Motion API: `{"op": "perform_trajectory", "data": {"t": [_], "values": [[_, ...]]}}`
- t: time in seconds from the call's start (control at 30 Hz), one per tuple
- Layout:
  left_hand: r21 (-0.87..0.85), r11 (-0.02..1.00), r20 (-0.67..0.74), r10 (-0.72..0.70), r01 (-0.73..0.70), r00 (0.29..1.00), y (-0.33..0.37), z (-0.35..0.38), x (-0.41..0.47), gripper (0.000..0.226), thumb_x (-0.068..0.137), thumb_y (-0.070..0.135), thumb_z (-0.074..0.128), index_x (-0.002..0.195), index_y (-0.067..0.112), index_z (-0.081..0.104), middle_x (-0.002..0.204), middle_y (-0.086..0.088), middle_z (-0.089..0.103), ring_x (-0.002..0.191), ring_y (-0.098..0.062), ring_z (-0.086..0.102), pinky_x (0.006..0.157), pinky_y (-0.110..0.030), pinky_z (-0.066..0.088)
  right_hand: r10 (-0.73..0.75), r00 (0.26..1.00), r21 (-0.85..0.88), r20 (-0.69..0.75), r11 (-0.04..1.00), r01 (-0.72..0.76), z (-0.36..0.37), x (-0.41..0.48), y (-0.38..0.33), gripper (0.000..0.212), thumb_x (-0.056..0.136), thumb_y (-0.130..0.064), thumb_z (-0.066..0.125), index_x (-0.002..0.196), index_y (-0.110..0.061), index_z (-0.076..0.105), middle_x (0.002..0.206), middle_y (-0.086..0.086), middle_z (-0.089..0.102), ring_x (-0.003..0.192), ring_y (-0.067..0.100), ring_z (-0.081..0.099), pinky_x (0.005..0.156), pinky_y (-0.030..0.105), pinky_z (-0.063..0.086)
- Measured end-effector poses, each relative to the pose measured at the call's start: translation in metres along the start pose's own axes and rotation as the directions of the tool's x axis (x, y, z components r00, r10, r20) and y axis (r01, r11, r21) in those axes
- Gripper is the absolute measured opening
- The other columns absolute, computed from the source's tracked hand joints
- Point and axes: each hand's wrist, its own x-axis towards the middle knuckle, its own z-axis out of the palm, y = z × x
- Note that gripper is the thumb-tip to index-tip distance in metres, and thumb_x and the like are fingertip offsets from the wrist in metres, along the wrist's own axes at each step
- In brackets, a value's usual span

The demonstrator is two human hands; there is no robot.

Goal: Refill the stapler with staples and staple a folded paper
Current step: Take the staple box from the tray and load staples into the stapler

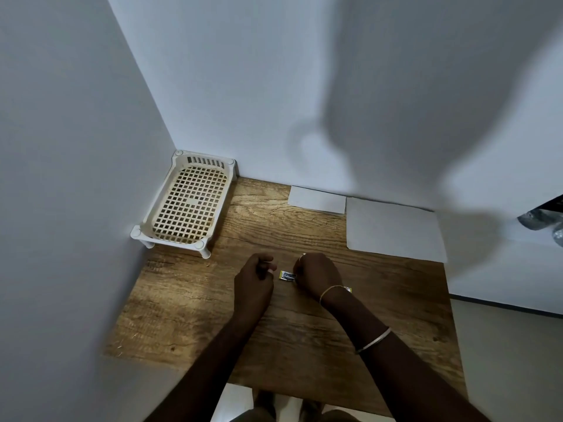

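Both hands are working close together at mid bench [304, 330], w/ a small staple box [288, 275] lying between them. The box tray is sitting open, silvery staples showing inside a yellow-edged sleeve. Right hand [318, 274] is curled over the box's right end, fingers closed & seemingly pinching it, tho the contact itself is hidden under the knuckles. Left hand [254, 277] is hovering just beside the box's left end, fingers [269, 266] loosely curled w/ thumb & forefinger nearly meeting; can't tell if they're holding anything. A bit of yellow card [347, 289] is peeking out behind the right wrist, prob. another part of the packaging.

No stapler is showing anywhere in view. Two sheets of paper [393, 228] are lying flat at the far edge by the wall, well apart from the hands; a white mesh tray [185, 205] is sitting in the far-left corner.

Handling: staple strip is prob. very light, stiff but brittle, glued rows snapping if bent. Best pinching along the long sides, near the middle, keeping it level. Box is thin card, light, likely sliding on the wood unless pinned down.
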Motion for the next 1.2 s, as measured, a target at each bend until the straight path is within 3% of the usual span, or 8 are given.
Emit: {"op": "perform_trajectory", "data": {"t": [0.13, 0.6, 0.87, 1.07, 1.2], "values": [[-0.003, 1.0, 0.0, -0.003, 0.003, 1.0, -0.0011, 0.0, 0.0005, 0.034, 0.087, 0.0, 0.063, 0.106, 0.028, 0.068, 0.089, 0.015, 0.074, 0.087, 0.009, 0.066, 0.073, -0.007, 0.045, 0.008, 1.0, 0.001, -0.002, 1.0, -0.008, 0.0011, 0.0003, -0.0011, 0.016, 0.078, -0.019, 0.076, 0.092, -0.024, 0.079, 0.093, 0.004, 0.076, 0.088, 0.024, 0.071, 0.076, 0.033, 0.058], [-0.004, 0.999, -0.014, 0.043, -0.043, 0.999, 0.0038, -0.0016, 0.0009, 0.036, 0.086, -0.003, 0.062, 0.106, 0.026, 0.068, 0.092, 0.014, 0.074, 0.09, 0.006, 0.066, 0.073, -0.001, 0.042, 0.054, 0.997, 0.037, -0.058, 0.998, -0.052, 0.0054, -0.0059, -0.003, 0.017, 0.08, -0.024, 0.073, 0.095, -0.027, 0.08, 0.094, -0.001, 0.076, 0.088, 0.02, 0.071, 0.079, 0.034, 0.059], [-0.012, 0.999, -0.016, 0.044, -0.045, 0.999, 0.0051, 0.0006, 0.0004, 0.034, 0.086, -0.002, 0.063, 0.106, 0.025, 0.068, 0.091, 0.014, 0.075, 0.09, 0.006, 0.067, 0.079, -0.014, 0.048, 0.078, 0.996, 0.037, -0.034, 0.996, -0.077, 0.0045, -0.0064, -0.0004, 0.019, 0.081, -0.026, 0.072, 0.098, -0.026, 0.08, 0.093, 0.002, 0.077, 0.089, 0.022, 0.07, 0.079, 0.033, 0.058], [-0.003, 0.999, -0.018, 0.046, -0.046, 0.999, 0.0061, 0.001, 0.0007, 0.032, 0.086, -0.001, 0.064, 0.106, 0.024, 0.068, 0.091, 0.015, 0.075, 0.089, 0.01, 0.065, 0.074, -0.001, 0.043, 0.089, 0.994, 0.028, -0.057, 0.996, -0.087, 0.0066, -0.0081, 0.0019, 0.017, 0.079, -0.033, 0.074, 0.095, -0.029, 0.079, 0.093, -0.001, 0.077, 0.091, 0.02, 0.07, 0.079, 0.032, 0.057], [-0.013, 0.999, -0.016, 0.039, -0.04, 0.999, 0.0065, 0.0012, 0.0003, 0.035, 0.086, -0.003, 0.062, 0.105, 0.025, 0.068, 0.091, 0.014, 0.075, 0.089, 0.009, 0.066, 0.074, -0.002, 0.043, 0.092, 0.994, 0.002, -0.053, 0.996, -0.092, 0.007, -0.0082, 0.0033, 0.017, 0.08, -0.036, 0.075, 0.095, -0.03, 0.079, 0.094, -0.002, 0.077, 0.093, 0.02, 0.07, 0.085, 0.036, 0.055]]}}
